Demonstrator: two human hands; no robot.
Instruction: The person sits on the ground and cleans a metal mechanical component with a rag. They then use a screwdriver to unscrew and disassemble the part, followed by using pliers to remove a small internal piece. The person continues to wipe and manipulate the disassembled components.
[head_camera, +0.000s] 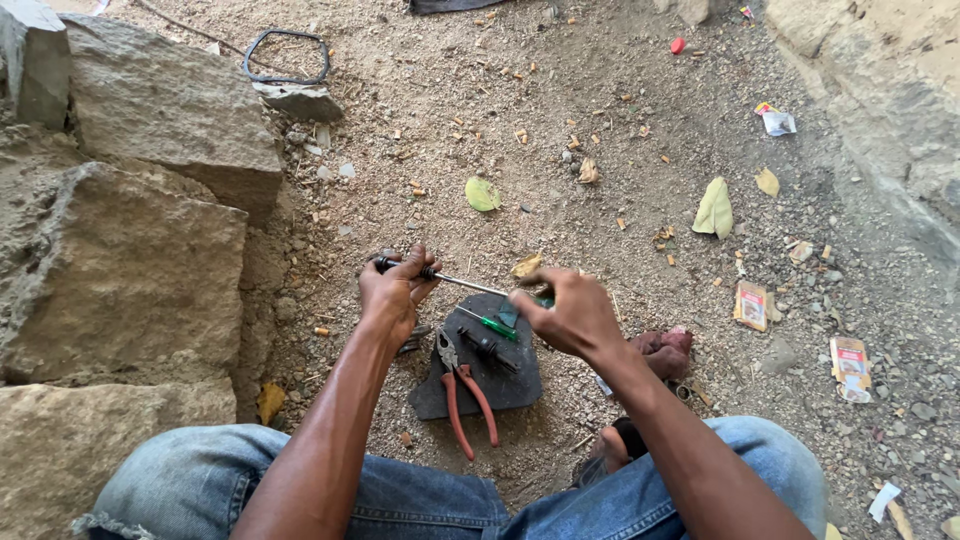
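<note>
Two hands over gravel ground (560, 90), stone blocks (120, 260) beside.

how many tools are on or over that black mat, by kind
pliers with red handles: 1
green-handled screwdriver: 1
black socket piece: 1
thin metal rod held between left hand and right hand: 1
total: 4, all on or above the black mat
</note>
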